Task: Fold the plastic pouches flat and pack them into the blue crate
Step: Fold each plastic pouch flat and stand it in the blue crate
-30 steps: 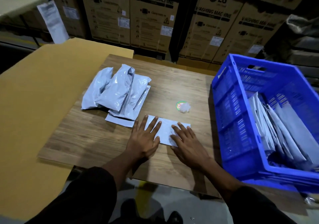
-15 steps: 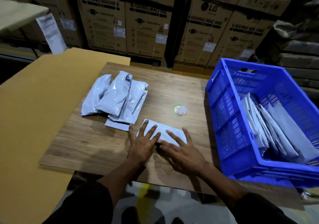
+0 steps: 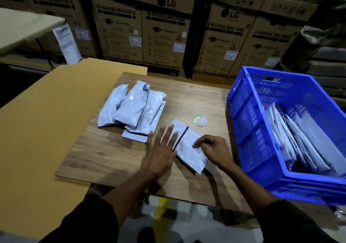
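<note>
One pale grey plastic pouch (image 3: pixel 189 153) lies on the wooden board (image 3: pixel 104 149), partly folded, with a dark strip across it. My left hand (image 3: pixel 161 149) lies flat on the pouch's left part, fingers straight. My right hand (image 3: pixel 211 149) has curled fingers that pinch the pouch's right edge. A heap of several puffy grey pouches (image 3: pixel 131 109) sits to the upper left. The blue crate (image 3: pixel 249 130) stands at the right, with several flat pouches (image 3: pixel 299 141) leaning inside.
A small crumpled wrapper on a round green sticker (image 3: pixel 200 120) lies between the pouch and the crate. Yellow cardboard (image 3: pixel 43 130) covers the left. Stacked washing-machine cartons (image 3: pixel 164 36) form a wall behind. The board's front edge is close to me.
Both hands lay flat on the folded pouch before. Now the pouch is turned and unfolded longer toward me, my right hand has curled to pinch it, and my left hand has slid left.
</note>
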{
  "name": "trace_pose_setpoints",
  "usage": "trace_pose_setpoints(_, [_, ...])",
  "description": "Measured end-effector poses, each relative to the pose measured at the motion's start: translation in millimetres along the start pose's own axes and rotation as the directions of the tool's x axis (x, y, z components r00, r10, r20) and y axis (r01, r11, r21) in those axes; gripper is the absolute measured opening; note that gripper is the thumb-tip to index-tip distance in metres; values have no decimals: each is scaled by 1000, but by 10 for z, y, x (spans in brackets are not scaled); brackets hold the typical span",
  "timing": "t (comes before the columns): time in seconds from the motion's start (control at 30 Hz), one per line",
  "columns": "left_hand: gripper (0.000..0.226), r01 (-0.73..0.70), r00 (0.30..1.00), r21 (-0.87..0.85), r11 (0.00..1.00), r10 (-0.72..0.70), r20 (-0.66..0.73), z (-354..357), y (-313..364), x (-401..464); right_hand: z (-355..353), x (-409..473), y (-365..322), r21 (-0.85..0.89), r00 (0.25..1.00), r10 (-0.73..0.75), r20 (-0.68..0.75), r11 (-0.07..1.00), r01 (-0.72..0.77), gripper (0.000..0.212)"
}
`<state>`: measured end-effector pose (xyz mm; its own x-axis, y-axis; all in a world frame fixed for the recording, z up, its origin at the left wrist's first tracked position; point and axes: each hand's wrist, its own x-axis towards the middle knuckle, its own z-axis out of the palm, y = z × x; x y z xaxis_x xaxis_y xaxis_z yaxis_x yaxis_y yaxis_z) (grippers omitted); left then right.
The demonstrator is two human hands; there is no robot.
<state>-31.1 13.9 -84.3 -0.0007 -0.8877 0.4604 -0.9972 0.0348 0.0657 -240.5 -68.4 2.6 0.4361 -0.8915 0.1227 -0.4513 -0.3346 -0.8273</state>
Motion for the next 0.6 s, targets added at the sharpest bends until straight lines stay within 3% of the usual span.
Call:
trace_pose_setpoints(0.07, [65, -54, 990, 2, 999, 54, 131, 101, 24, -97, -54, 30, -17, 46, 986, 103, 128, 993, -109, 36])
trace_pose_setpoints(0.13, [64, -48, 973, 6, 999, 45, 228, 158, 56, -195, -83, 50, 54, -40, 967, 156, 204, 988, -151, 33])
trace_pose_setpoints(0.27, [61, -9, 964, 21, 1000, 3, 267, 180, 116, -314, 38, 41, 266, -509, 1000, 15, 6, 861, -10, 29])
trace_pose_setpoints(0.33, [54, 42, 973, 36, 998, -49, 226, 119, 194, -305, 265, -106, 302, -506, 994, -110, -13, 858, 89, 33])
trace_pose_setpoints(0.43, [45, 73, 983, 11, 997, -74, 168, 64, 277, -228, 625, -380, 403, -491, 974, -176, 145, 842, 225, 47])
trace_pose_setpoints(0.6, [51, -34, 968, -176, 984, 77, 239, 175, 355, -80, 702, -417, 475, -511, 959, -34, 281, 841, 179, 69])
